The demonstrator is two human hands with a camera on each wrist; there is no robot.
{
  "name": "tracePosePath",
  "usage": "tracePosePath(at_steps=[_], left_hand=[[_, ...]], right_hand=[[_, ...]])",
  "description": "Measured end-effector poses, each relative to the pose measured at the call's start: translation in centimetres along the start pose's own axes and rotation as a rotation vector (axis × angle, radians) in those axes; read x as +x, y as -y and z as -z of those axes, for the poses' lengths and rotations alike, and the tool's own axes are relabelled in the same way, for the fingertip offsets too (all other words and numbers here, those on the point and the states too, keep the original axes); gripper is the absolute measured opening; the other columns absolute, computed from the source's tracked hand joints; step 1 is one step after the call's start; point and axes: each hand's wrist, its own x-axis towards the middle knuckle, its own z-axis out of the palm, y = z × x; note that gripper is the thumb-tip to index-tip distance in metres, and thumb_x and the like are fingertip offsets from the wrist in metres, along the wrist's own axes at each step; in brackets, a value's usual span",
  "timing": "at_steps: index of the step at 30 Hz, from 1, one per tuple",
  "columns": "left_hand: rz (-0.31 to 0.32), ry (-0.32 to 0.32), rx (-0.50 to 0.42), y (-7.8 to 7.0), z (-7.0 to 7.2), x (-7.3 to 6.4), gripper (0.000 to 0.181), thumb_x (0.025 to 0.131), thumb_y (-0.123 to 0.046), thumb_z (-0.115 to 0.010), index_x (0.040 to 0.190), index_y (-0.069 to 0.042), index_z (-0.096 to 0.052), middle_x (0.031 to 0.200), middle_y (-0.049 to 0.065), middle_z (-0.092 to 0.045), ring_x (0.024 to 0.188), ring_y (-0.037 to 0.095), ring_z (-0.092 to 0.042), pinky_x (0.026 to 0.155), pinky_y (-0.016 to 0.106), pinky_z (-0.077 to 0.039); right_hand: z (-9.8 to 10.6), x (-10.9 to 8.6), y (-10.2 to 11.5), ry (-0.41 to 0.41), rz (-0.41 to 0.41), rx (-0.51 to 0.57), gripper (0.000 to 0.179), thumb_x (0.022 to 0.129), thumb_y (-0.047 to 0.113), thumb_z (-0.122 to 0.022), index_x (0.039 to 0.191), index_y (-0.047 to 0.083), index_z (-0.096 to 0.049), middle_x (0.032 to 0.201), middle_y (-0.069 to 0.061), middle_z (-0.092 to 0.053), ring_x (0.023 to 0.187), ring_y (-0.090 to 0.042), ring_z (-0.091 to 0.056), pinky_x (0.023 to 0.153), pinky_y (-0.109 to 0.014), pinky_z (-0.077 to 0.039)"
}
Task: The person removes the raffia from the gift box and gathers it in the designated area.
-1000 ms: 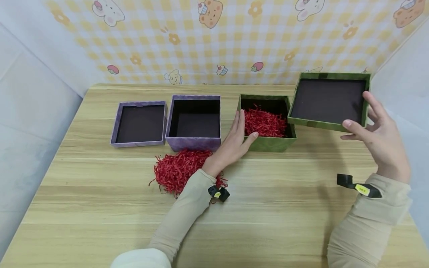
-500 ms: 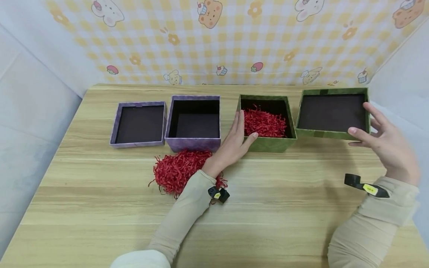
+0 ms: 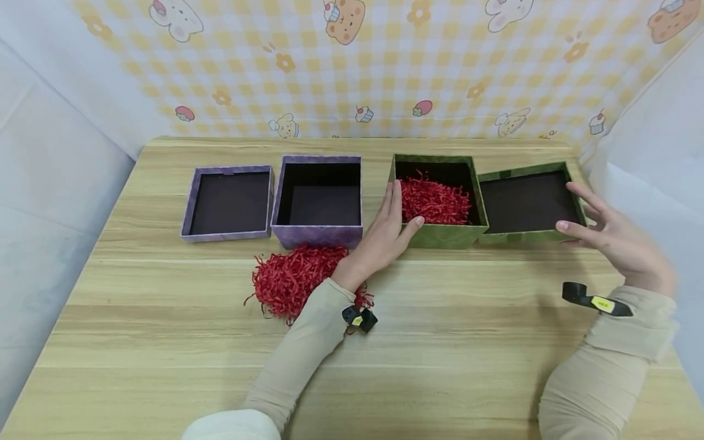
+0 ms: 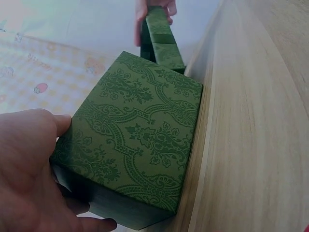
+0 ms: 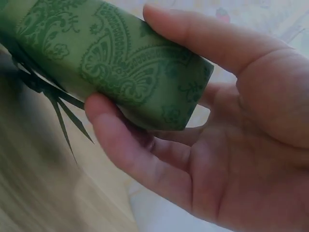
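My left hand [image 3: 382,235] rests against the green patterned box [image 3: 447,237] at its front left corner, fingers straight along the side and thumb at the front rim. Red shredded paper [image 3: 434,201] fills part of this box. To its right, my right hand [image 3: 618,238] grips the green lid [image 3: 525,201] by its right edge, thumb in front. The lid is tilted, dark inside showing, its left edge right at the box. In the right wrist view a dark green ribbon [image 5: 60,104] hangs under the lid.
A purple box [image 3: 318,235] with a dark, bare inside stands on the wooden table [image 3: 440,366], its purple lid [image 3: 231,205] lying inside-up to the left. A pile of red shredded paper [image 3: 291,278] lies before it, partly under my left forearm. A yellow checked cloth [image 3: 385,67] hangs behind.
My right hand has lowered the green lid toward the table, and in the last half second drawn it left to beside the green box. The left hand has stayed in place.
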Motion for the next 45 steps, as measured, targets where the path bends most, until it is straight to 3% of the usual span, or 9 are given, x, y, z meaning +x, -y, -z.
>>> tracePosePath(at_steps=[4, 8, 13, 21, 26, 34, 37, 42, 45], left_hand=[[0.001, -0.002, 0.004, 0.0, -0.1, 0.0, 0.078, 0.098, -0.047, -0.034, 0.147, -0.007, 0.012, 0.153, 0.014, 0.013, 0.139, 0.023, 0.000, 0.110, 0.034, -0.015], [0.000, 0.006, -0.003, -0.1, -0.1, 0.0, 0.078, 0.098, -0.047, -0.034, 0.147, -0.008, 0.012, 0.153, 0.013, 0.014, 0.139, 0.022, 0.001, 0.110, 0.034, -0.015], [0.002, 0.022, -0.001, 0.0, 0.0, -0.1, 0.077, 0.098, -0.048, -0.032, 0.147, -0.009, 0.014, 0.153, 0.011, 0.016, 0.138, 0.017, 0.006, 0.110, 0.030, -0.011], [0.004, 0.043, 0.010, 0.1, 0.2, 0.0, 0.077, 0.098, -0.048, -0.031, 0.147, -0.009, 0.014, 0.153, 0.010, 0.017, 0.137, 0.013, 0.010, 0.110, 0.028, -0.007], [-0.003, 0.043, 0.011, 0.1, 0.3, 0.0, 0.076, 0.099, -0.046, -0.031, 0.147, -0.007, 0.013, 0.153, 0.012, 0.016, 0.138, 0.015, 0.009, 0.110, 0.028, -0.007], [-0.006, 0.043, 0.019, 0.1, 0.3, 0.0, 0.077, 0.099, -0.046, -0.032, 0.147, -0.007, 0.013, 0.153, 0.013, 0.016, 0.138, 0.016, 0.009, 0.110, 0.027, -0.007], [-0.001, 0.046, 0.015, 0.0, 0.3, 0.0, 0.077, 0.099, -0.046, -0.032, 0.147, -0.008, 0.014, 0.153, 0.012, 0.016, 0.138, 0.015, 0.010, 0.110, 0.027, -0.007], [-0.001, 0.048, 0.018, 0.1, 0.3, 0.0, 0.077, 0.098, -0.047, -0.032, 0.147, -0.008, 0.014, 0.153, 0.011, 0.017, 0.137, 0.014, 0.011, 0.110, 0.027, -0.006], [0.002, 0.051, 0.014, 0.1, 0.4, 0.0, 0.078, 0.098, -0.048, -0.032, 0.147, -0.008, 0.014, 0.153, 0.010, 0.018, 0.137, 0.013, 0.012, 0.109, 0.026, -0.005]], right_hand=[[-0.1, 0.4, -0.7, 0.065, -0.017, 0.002, 0.076, 0.095, 0.028, -0.055, 0.145, 0.048, -0.002, 0.149, -0.018, 0.020, 0.139, -0.031, -0.001, 0.100, -0.041, -0.031], [-0.1, 0.7, -1.3, 0.125, -0.050, 0.062, 0.079, 0.094, 0.027, -0.057, 0.145, 0.047, 0.000, 0.148, -0.021, 0.022, 0.133, -0.027, -0.029, 0.097, -0.069, -0.006], [-0.2, 1.1, -1.6, 0.151, -0.084, -0.015, 0.084, 0.092, 0.032, -0.059, 0.146, 0.045, 0.005, 0.146, -0.029, 0.018, 0.098, -0.027, -0.061, 0.094, -0.070, -0.014], [-0.5, 1.9, -2.1, 0.173, -0.083, -0.092, 0.089, 0.092, 0.034, -0.059, 0.149, 0.030, 0.009, 0.145, -0.036, 0.010, 0.123, -0.048, -0.034, 0.096, -0.064, -0.024], [-0.5, 2.1, -2.4, 0.174, -0.079, -0.129, 0.090, 0.091, 0.035, -0.059, 0.150, 0.024, 0.009, 0.145, -0.038, 0.005, 0.104, -0.038, -0.056, 0.093, -0.058, -0.032], [-0.4, 2.1, -2.7, 0.165, -0.073, -0.143, 0.087, 0.093, 0.036, -0.056, 0.149, 0.026, 0.009, 0.149, -0.031, 0.003, 0.100, -0.037, -0.059, 0.090, -0.058, -0.035], [-0.2, 1.8, -2.5, 0.130, -0.066, -0.154, 0.083, 0.094, 0.036, -0.054, 0.150, 0.024, 0.007, 0.149, -0.029, -0.001, 0.098, -0.039, -0.060, 0.090, -0.060, -0.034], [-0.3, 0.9, -0.4, -0.094, -0.010, -0.228, 0.075, 0.094, 0.042, -0.050, 0.151, 0.025, -0.003, 0.149, -0.026, -0.015, 0.114, -0.045, -0.047, 0.087, -0.062, -0.032], [-0.7, 0.1, 1.9, -0.191, 0.044, -0.268, 0.068, 0.094, 0.043, -0.049, 0.149, 0.035, -0.010, 0.151, -0.014, -0.022, 0.126, -0.042, -0.034, 0.089, -0.049, -0.037]])
